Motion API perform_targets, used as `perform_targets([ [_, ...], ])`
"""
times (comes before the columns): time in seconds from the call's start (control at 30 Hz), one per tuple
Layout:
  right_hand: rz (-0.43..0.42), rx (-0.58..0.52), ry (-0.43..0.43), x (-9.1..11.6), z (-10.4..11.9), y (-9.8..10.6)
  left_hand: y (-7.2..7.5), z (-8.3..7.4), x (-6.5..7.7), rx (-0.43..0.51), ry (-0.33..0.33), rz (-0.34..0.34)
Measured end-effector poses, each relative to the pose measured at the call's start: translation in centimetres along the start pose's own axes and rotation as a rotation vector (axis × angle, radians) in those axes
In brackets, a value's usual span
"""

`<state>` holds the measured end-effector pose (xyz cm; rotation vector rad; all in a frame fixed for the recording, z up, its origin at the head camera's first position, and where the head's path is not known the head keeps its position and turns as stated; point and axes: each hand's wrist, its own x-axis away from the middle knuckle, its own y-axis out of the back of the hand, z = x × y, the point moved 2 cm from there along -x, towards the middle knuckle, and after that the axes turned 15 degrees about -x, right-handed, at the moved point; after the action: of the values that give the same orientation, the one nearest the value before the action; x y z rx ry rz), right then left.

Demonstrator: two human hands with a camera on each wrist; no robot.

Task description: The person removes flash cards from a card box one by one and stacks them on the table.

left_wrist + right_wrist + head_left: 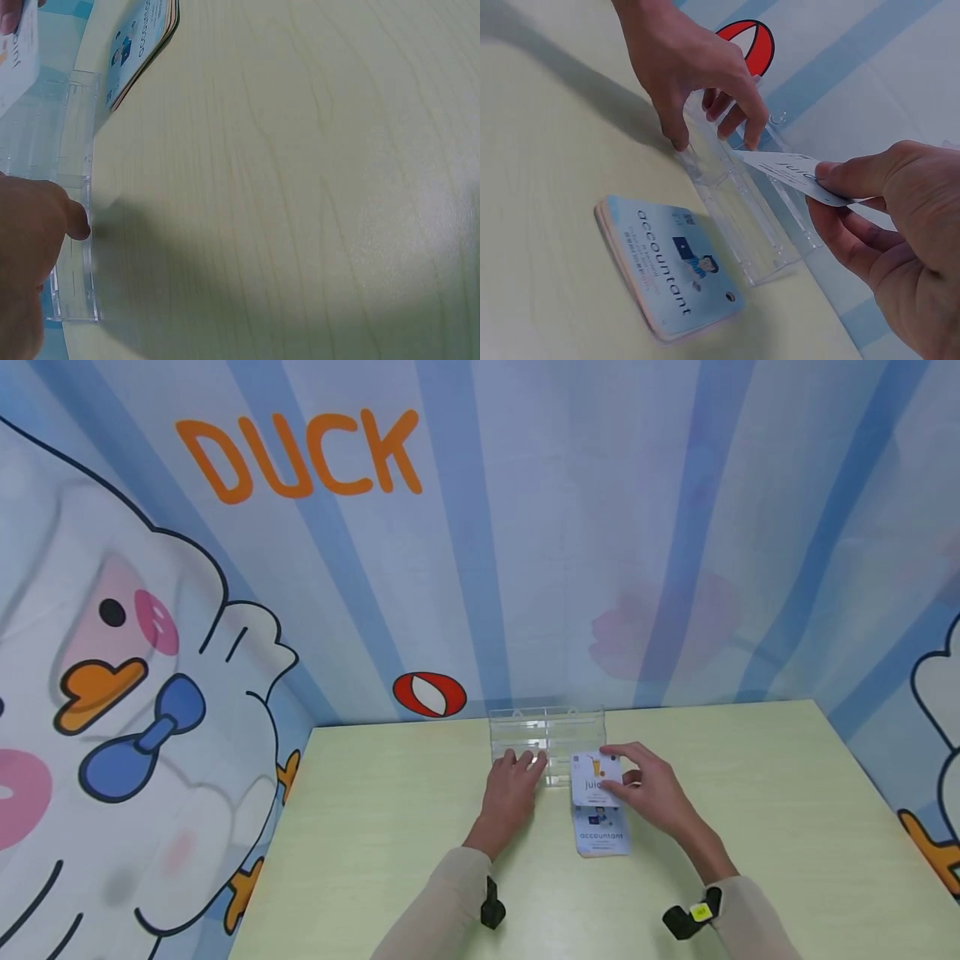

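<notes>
A clear plastic display rack (576, 731) with side-by-side compartments stands at the table's back edge. My left hand (510, 793) grips its left part. In the right wrist view the left thumb (676, 135) is at the front edge and the fingers curl over the inside. My right hand (651, 787) pinches a white card (587, 789) printed "juice" between thumb and fingers, in front of the rack's right half. The card is tilted in the right wrist view. Below it lies a stack of cards (675, 262), the top one reading "accountant", with a hole in one corner.
The pale wood-grain table (390, 827) meets a blue striped cloth backdrop (540, 568) right behind the rack. A large printed duck (165, 693) is on the cloth to the left. Black wrist cameras (491, 906) are strapped to both wrists.
</notes>
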<state>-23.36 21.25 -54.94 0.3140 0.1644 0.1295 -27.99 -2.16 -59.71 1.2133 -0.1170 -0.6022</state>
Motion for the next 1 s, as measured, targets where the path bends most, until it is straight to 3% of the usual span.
perform_targets([
  [0.53,0.060,-0.052,-0.091,3.3,-2.7,-1.0,-0.1,0.1,-0.1,0.005,-0.004,-0.002],
  [1.0,0.055,-0.054,-0.129,3.8,-3.8,-2.0,-0.4,0.0,-0.1,-0.005,-0.009,-0.026],
])
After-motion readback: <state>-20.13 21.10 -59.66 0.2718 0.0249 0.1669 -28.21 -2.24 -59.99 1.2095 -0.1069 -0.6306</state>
